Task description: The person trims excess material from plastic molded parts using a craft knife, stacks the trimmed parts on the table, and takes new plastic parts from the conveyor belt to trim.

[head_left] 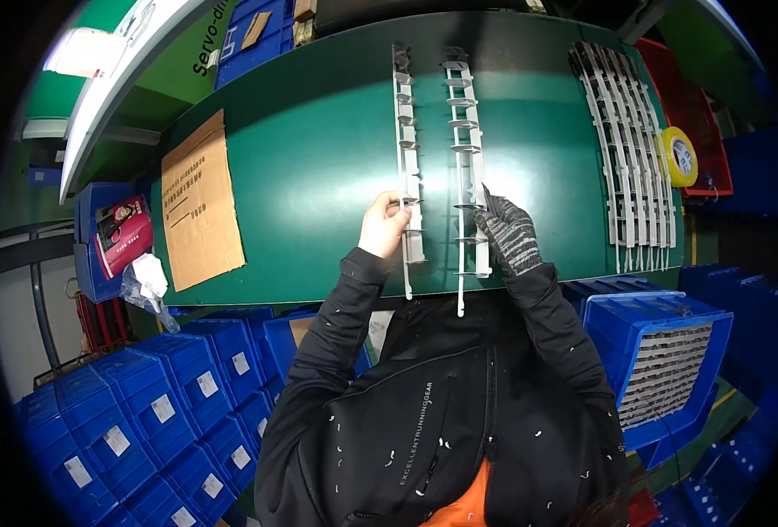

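Two long, narrow light-grey rails with dark crosswise fins lie side by side on the green tabletop [319, 158], running away from me. My bare left hand [382, 228] is closed in a pinch at the near part of the left rail [411, 162]. My right hand [510, 235], in a grey striped knit glove, has its fingers drawn together against the right edge of the right rail [478, 169]. A small dark, pointed flat piece [490, 200] sticks up from the gloved fingers; its lower part is hidden. Each rail has a thin rod-like end toward me.
At the right lies a row of several similar rails [626, 149], beside a yellow tape roll [680, 156] and a red bin [714, 167]. Flat cardboard [200, 211] lies left. Blue crates [156, 404] stack below left; another blue crate [595, 329] holds rails near my right arm.
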A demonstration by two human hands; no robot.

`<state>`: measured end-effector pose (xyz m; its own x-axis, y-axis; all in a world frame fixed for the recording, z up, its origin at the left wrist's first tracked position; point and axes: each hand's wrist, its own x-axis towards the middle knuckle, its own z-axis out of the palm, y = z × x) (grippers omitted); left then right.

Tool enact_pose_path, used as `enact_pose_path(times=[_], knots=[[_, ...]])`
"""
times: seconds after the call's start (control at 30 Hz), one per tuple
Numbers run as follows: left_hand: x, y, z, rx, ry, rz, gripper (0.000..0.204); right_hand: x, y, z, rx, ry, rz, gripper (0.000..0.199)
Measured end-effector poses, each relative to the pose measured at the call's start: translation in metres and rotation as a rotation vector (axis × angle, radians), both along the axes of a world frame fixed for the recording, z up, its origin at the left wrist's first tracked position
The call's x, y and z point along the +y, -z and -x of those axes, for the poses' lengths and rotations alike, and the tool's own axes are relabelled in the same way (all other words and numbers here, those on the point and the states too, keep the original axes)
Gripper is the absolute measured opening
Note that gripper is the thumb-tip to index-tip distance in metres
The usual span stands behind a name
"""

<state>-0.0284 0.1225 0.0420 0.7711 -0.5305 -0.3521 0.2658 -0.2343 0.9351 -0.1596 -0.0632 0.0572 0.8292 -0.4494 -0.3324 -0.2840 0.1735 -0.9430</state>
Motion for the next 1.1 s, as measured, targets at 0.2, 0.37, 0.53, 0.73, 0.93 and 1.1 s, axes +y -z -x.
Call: enact_pose_path(times=[0.2,0.37,0.53,0.73,0.93,1.1], knots=[[-0.002,-0.073,0.024,0.322,0.076,0.288,0.036,0.012,-0.055,0.008,-0.128,-0.02,-0.302,0.019],[-0.002,-0.091,0.038,0.404,0.04,0.303,0.033,0.019,-0.074,0.016,-0.132,-0.016,-0.369,0.023],[-0.004,-0.088,0.042,0.464,-0.005,0.352,0.031,0.017,-0.076,0.021,-0.116,-0.013,-0.335,0.024],[0.006,-0.07,0.033,-0.109,-0.001,0.12,0.029,0.013,-0.072,0.024,-0.103,0.044,-0.3,0.026],[0.032,-0.02,-0.011,-0.846,0.141,-0.899,0.016,-0.002,-0.05,0.023,-0.104,0.041,0.202,0.03],[0.061,0.003,-0.009,-1.157,-0.131,-0.713,0.017,-0.02,-0.022,0.034,-0.12,0.084,0.431,0.029]])
